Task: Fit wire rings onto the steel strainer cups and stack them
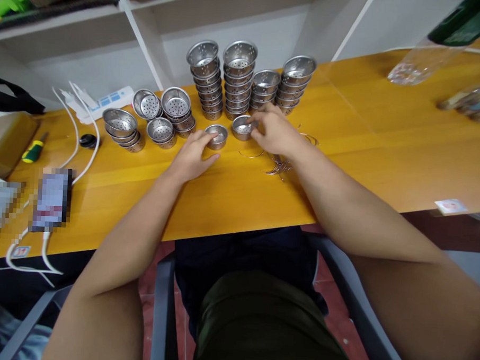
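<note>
My left hand (193,155) rests at a small perforated metal cup (218,143). Its fingers touch the cup's rim, while the thumb is stretched out apart from it. Just to the right stands a second such cup (241,131). My right hand (273,129) has its bent fingers and thumb closed at that cup's right rim. Below my right forearm lies a loose bunch of thin curved metal wires (279,167), partly covered by the arm. One more thin wire (251,156) curves on the table in front of the second cup.
Tall stacks of perforated cups (239,79) stand behind my hands, with shorter stacks (123,130) to the left. A phone (52,198) with white cables, a screwdriver (33,151) and a power strip (112,99) lie left. A clear bottle (420,66) lies at the right.
</note>
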Tool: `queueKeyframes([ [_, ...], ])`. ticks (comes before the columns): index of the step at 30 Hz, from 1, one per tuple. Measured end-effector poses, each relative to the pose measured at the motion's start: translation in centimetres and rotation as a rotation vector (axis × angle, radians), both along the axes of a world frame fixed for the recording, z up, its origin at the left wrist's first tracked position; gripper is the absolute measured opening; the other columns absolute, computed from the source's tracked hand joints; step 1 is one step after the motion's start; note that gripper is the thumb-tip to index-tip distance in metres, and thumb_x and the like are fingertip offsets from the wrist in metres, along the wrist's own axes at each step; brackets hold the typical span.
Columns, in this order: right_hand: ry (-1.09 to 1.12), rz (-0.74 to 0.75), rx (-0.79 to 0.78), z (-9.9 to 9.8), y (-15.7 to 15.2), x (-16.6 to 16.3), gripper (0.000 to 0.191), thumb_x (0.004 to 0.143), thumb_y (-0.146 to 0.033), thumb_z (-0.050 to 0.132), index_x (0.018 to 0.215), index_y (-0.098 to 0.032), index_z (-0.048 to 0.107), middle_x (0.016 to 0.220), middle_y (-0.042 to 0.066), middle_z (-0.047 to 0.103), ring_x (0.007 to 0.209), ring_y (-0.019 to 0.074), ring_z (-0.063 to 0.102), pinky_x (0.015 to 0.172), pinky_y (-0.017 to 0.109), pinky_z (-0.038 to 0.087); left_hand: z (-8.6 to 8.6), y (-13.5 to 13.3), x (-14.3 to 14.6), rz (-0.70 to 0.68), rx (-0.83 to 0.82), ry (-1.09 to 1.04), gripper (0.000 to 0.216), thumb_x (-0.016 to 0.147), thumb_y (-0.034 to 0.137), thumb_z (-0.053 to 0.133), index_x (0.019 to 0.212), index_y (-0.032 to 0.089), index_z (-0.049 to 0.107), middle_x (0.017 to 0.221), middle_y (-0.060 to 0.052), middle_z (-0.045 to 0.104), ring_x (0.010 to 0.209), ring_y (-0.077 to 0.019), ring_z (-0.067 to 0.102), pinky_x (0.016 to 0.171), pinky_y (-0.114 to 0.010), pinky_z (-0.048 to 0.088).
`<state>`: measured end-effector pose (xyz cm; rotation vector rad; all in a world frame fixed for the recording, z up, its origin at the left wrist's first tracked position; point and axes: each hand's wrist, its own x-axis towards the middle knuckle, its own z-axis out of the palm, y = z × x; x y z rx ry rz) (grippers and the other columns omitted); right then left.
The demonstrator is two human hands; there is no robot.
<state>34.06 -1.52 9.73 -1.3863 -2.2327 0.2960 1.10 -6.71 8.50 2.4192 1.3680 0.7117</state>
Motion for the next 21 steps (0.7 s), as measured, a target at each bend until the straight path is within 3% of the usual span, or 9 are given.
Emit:
queueKeyframes([
  [2,-0.001,0.031,-0.025,1.3,-0.7,0.2,0.036,0.116,-0.024,0.068,0.142,-0.02,0.092,0.148,0.023,0.087,0.138,0.0444,0.081,0.129,0.061,0.065,0.1,0.1,-0.1,0.057,0.048,-0.039,0.065,0.108,0.039,0.099,0.169,0.026,0.079,0.162,-0.019,0.082,0.161,-0.047,0.079,0.148,-0.068,0.061],
  [4,-0.071,0.111,-0.116,2.8,-1.6,0.3,0.026,0.112,-0.024,0.074,0.131,-0.023,0.092,0.132,0.018,0.093,0.118,0.0389,0.085,0.112,0.054,0.068,-0.1,0.2,-0.3,0.109,0.094,-0.087,0.081,0.103,0.047,0.108,0.174,0.028,0.073,0.17,-0.02,0.077,0.168,-0.0485,0.074,0.15,-0.068,0.06],
  [7,-0.324,0.206,-0.293,4.5,-3.0,0.3,0.013,0.103,-0.021,0.083,0.113,-0.024,0.091,0.109,0.011,0.093,0.093,0.0316,0.081,0.085,0.045,0.06,-1.1,0.8,-0.5,0.154,0.08,-0.106,0.113,0.091,0.058,0.118,0.184,0.027,0.062,0.188,-0.024,0.067,0.182,-0.0533,0.062,0.158,-0.071,0.051],
  [9,-0.465,0.2,-0.352,5.0,-3.7,0.0,0.008,0.099,-0.017,0.084,0.101,-0.024,0.088,0.098,0.009,0.09,0.082,0.0276,0.076,0.075,0.043,0.052,-1.9,1.3,-0.6,0.173,0.008,-0.097,0.123,0.088,0.06,0.119,0.187,0.024,0.057,0.194,-0.027,0.063,0.187,-0.0557,0.058,0.161,-0.073,0.046],
  [13,-0.495,0.167,-0.337,5.2,-4.5,-1.2,0.02,0.096,-0.01,0.088,0.084,-0.024,0.079,0.082,0.007,0.08,0.072,0.0237,0.066,0.07,0.043,0.046,-2.8,2.3,-0.5,0.171,-0.071,-0.122,0.114,0.093,0.048,0.112,0.187,0.02,0.054,0.189,-0.028,0.067,0.181,-0.0529,0.066,0.157,-0.071,0.052],
  [17,-0.531,0.116,-0.309,4.8,-4.4,-2.3,0.042,0.095,-0.013,0.099,0.073,-0.025,0.065,0.067,0.004,0.063,0.071,0.0246,0.067,0.071,0.044,0.047,-2.1,2.3,-0.2,0.136,0.07,-0.172,0.108,0.092,0.048,0.112,0.183,0.027,0.057,0.179,-0.023,0.068,0.178,-0.0512,0.067,0.153,-0.069,0.058],
  [21,-0.542,0.171,-0.285,4.3,-4.0,-2.5,0.03,0.096,-0.022,0.099,0.078,-0.025,0.076,0.084,0.011,0.083,0.085,0.0332,0.08,0.075,0.047,0.053,-0.6,1.3,0.4,0.139,0.193,-0.186,0.098,0.095,0.062,0.113,0.174,0.034,0.064,0.177,-0.02,0.067,0.183,-0.0538,0.06,0.156,-0.078,0.053],
])
